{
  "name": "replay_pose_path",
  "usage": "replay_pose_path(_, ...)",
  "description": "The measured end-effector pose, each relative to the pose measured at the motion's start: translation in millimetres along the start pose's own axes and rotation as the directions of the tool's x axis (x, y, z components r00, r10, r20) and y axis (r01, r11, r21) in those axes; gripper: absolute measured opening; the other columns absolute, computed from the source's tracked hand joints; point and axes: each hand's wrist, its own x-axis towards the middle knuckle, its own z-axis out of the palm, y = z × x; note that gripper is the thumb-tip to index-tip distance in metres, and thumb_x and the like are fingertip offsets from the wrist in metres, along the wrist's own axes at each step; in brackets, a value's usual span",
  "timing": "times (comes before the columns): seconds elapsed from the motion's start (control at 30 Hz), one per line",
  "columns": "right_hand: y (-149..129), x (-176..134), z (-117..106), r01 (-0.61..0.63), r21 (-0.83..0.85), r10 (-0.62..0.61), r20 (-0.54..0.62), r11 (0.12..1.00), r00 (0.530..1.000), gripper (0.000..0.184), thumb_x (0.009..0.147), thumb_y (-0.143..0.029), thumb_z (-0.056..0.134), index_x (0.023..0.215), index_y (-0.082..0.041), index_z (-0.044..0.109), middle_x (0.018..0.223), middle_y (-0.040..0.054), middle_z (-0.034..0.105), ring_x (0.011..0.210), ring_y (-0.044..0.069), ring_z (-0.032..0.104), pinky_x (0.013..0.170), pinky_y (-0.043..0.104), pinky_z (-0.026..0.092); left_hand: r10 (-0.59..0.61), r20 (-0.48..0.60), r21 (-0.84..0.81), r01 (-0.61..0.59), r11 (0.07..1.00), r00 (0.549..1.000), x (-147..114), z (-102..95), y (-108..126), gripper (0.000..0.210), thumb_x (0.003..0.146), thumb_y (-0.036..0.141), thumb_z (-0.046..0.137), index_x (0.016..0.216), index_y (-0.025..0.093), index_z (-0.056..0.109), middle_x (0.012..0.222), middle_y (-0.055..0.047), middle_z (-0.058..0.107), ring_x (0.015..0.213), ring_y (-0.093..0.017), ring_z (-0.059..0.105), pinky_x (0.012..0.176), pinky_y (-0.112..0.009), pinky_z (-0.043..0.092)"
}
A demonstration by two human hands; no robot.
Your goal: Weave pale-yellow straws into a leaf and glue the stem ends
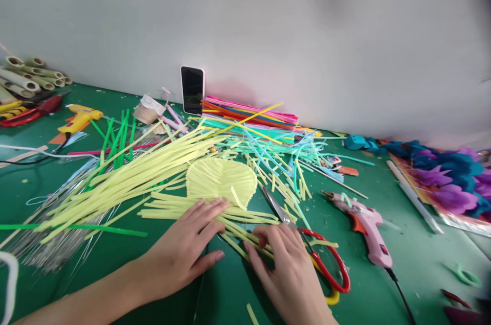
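1. Centrally shows a pale-yellow leaf-shaped panel (220,177), lying flat on a green table (226,297).
2. Finds the left hand (186,243) palm-down across loose yellow strips (164,212), with fingers extended and slightly apart, thumb spread wide, and fingertips at the panel's lower edge.
3. Catches the right hand (286,266) over the strips' near ends, with fingers curled; cannot tell whether clamped on one.
4. Places red-handled scissors (284,217) just beside the right hand, blades toward the panel, and a pink glue gun (368,228) farther right.
5. Takes in, behind, a multicolored bundle of stems (249,113) and a phone (192,90) propped against the wall (245,23); at far left, bamboo tubes (34,77) near a yellow glue gun (80,119).
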Motion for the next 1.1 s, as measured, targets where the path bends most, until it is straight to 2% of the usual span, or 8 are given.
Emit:
replay_pose_path(0.07, 3.1, 0.3, 2.9, -0.002, -0.053, 0.000, -0.024, 0.999, 1.000, 0.004, 0.094, -0.023, 0.055, 0.096, -0.021, 0.058, 0.083, 0.0036, 0.064, 0.079, 0.022, 0.058, 0.074, 0.035, 0.042, 0.007, -0.007, 0.000, -0.007, 1.000, 1.000, -0.2, -0.4, 0.1, 0.025, 0.099, 0.032, 0.048, 0.119, 0.018, 0.056, 0.159, -0.013, 0.033, 0.148, -0.028, 0.028, 0.119, -0.051, 0.029)
replay_pose_path(0.23, 3.4, 2.0, 8.7, 0.007, -0.081, -0.005, 0.016, 0.997, 1.000, 0.011, 0.093, -0.016, 0.056, 0.085, -0.021, 0.060, 0.084, 0.0042, 0.062, 0.083, 0.022, 0.056, 0.080, 0.037, 0.040, 0.011, -0.006, 0.008, -0.011, 1.000, 1.000, -0.3, 0.2, 0.6, 0.024, 0.099, 0.030, 0.048, 0.119, 0.018, 0.055, 0.159, -0.014, 0.033, 0.148, -0.027, 0.027, 0.119, -0.051, 0.029)
replay_pose_path(0.33, 1.1, 4.4, 10.9, 0.004, -0.098, -0.004, 0.002, 0.995, 1.000, 0.008, 0.092, -0.014, 0.056, 0.088, -0.019, 0.061, 0.091, 0.0065, 0.063, 0.089, 0.024, 0.055, 0.081, 0.038, 0.040, 0.008, -0.002, 0.013, -0.008, 1.000, 1.000, -0.2, 1.0, 0.5, 0.024, 0.099, 0.030, 0.049, 0.118, 0.018, 0.056, 0.159, -0.013, 0.033, 0.148, -0.027, 0.027, 0.120, -0.050, 0.028)
replay_pose_path(0.43, 1.5, 7.3, 12.2, 0.014, -0.120, -0.016, -0.013, 0.993, 1.000, 0.010, 0.093, -0.011, 0.054, 0.090, -0.019, 0.061, 0.088, 0.0055, 0.065, 0.088, 0.023, 0.055, 0.079, 0.037, 0.038, 0.008, -0.016, 0.007, -0.008, 1.000, 1.000, 0.1, 1.0, 0.5, 0.023, 0.098, 0.030, 0.050, 0.117, 0.019, 0.057, 0.159, -0.012, 0.035, 0.147, -0.027, 0.030, 0.120, -0.050, 0.029)
replay_pose_path(0.63, 5.0, 9.5, 9.5, 0.010, -0.031, -0.009, 0.034, 0.999, 0.999, 0.009, 0.093, -0.020, 0.059, 0.084, -0.021, 0.060, 0.081, 0.0014, 0.065, 0.082, 0.021, 0.054, 0.077, 0.035, 0.036, 0.008, -0.016, 0.016, -0.007, 1.000, 1.000, 0.8, 1.0, 0.5, 0.022, 0.098, 0.030, 0.049, 0.115, 0.018, 0.058, 0.159, -0.013, 0.035, 0.147, -0.027, 0.030, 0.119, -0.050, 0.029)
replay_pose_path(0.8, 2.5, 7.8, 7.8, 0.003, -0.034, 0.000, 0.086, 0.999, 0.996, 0.015, 0.091, -0.024, 0.063, 0.077, -0.021, 0.057, 0.075, -0.0003, 0.062, 0.075, 0.020, 0.052, 0.074, 0.035, 0.034, 0.025, -0.006, 0.050, -0.025, 0.998, 1.000, 0.4, 2.3, 0.4, 0.032, 0.098, 0.027, 0.049, 0.129, 0.022, 0.055, 0.160, -0.010, 0.033, 0.147, -0.028, 0.028, 0.119, -0.052, 0.029)
replay_pose_path(0.93, -0.3, 7.5, 9.0, 0.018, -0.076, -0.011, 0.081, 0.997, 0.997, 0.009, 0.091, -0.018, 0.058, 0.082, -0.020, 0.058, 0.079, 0.0022, 0.062, 0.080, 0.022, 0.054, 0.076, 0.036, 0.035, 0.028, 0.031, 0.057, -0.030, 0.998, 0.999, 0.4, 1.2, 0.9, 0.030, 0.098, 0.027, 0.048, 0.126, 0.023, 0.058, 0.162, -0.010, 0.029, 0.148, -0.029, 0.026, 0.118, -0.054, 0.029)
replay_pose_path(1.1, 1.4, 11.3, 9.1, 0.082, -0.181, -0.070, 0.073, 0.980, 0.995, 0.015, 0.094, -0.011, 0.048, 0.087, -0.019, 0.060, 0.082, 0.0052, 0.062, 0.081, 0.022, 0.054, 0.080, 0.039, 0.037, 0.034, 0.024, 0.045, -0.035, 0.998, 0.999, -0.7, 2.1, -0.9, 0.028, 0.098, 0.025, 0.049, 0.124, 0.024, 0.059, 0.162, -0.010, 0.028, 0.148, -0.030, 0.025, 0.118, -0.056, 0.029)
